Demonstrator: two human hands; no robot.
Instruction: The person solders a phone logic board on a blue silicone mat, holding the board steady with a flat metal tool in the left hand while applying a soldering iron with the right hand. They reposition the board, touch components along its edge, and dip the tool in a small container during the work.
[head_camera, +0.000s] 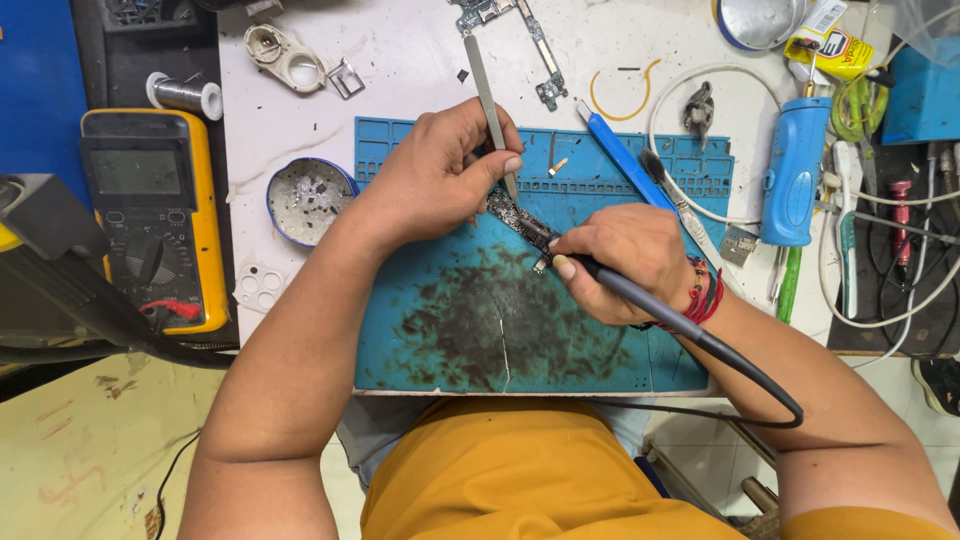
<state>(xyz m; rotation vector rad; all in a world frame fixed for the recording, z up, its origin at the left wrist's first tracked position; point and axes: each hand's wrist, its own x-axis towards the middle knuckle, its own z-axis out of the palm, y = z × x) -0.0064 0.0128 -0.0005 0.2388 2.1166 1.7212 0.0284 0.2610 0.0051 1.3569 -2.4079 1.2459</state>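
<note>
Here we are pinching slim steel tweezers in our left hand, their tips bearing on the small dark circuit board lying on the stained blue silicone mat. Our right hand is closing around the grey corded soldering pen. The board is looking light, stiff and fragile; we judge its bare edges the safest hold.

Both forearms are reaching forward and angling inward, bare to the elbows. Left hand is lying knuckles up, fingers curling in a pinch, thumb tip extending rightward. Right hand, just beside it, is closing in a pen-type grip.
</note>
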